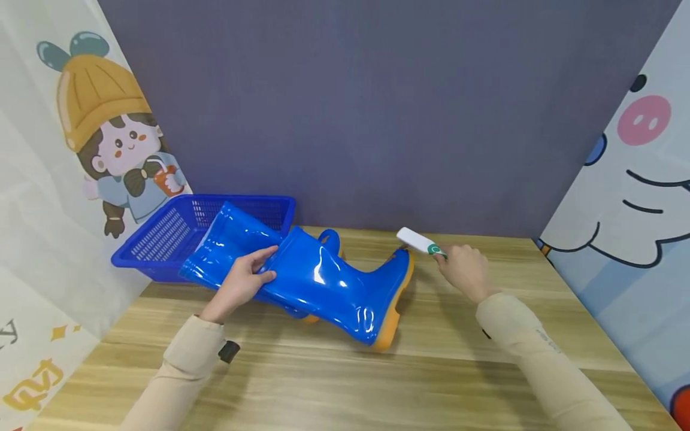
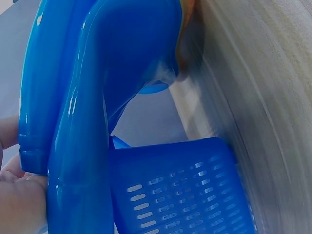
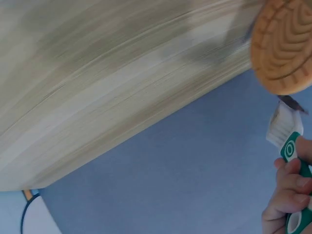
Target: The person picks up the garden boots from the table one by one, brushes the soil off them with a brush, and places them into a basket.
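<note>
A cartoon-printed panel [image 1: 110, 134] stands at far left beside a blue plastic basket [image 1: 129, 262] with slotted walls, set on a wood-grain desk [image 1: 323, 383] before a dark wall [image 1: 356, 114]. The shaft of a glossy blue far boot [image 1: 232, 233] lies across the basket's front, its lower part hidden behind a second boot. The person's left grip [image 1: 241, 280] is clamped on the top edge of that near boot [image 1: 323, 284], which lies on its side above the desk, orange sole facing right. Just beside its toe is the white head of a brush [image 1: 415, 240]; whether the two touch cannot be told. The right grip [image 1: 466, 272] is closed around the brush's green-and-white handle [image 3: 304, 170]. Another cartoon panel [image 1: 641, 203] stands at far right.
</note>
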